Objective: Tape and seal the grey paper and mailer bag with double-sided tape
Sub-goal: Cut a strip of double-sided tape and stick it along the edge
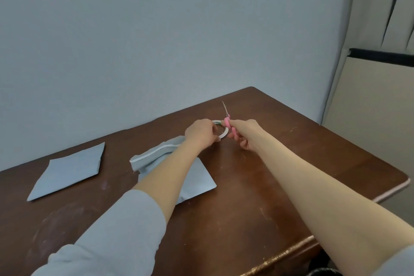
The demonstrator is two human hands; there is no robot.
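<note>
A grey mailer bag [197, 177] lies mid-table under my left forearm, its upper flap [152, 157] raised, with a white strip of tape along the flap's edge. My left hand [202, 132] grips the white roll of double-sided tape [224, 133] just past the flap. My right hand [245, 133] is closed on pink-handled scissors [228, 123], whose blades point up and away beside the roll. A folded sheet of grey paper [69, 172] lies flat at the left of the table.
The brown wooden table [291, 163] ends at a rounded right corner and a near edge at lower right. A grey wall stands right behind the table. A beige partition with a black rail [380, 54] is at the right.
</note>
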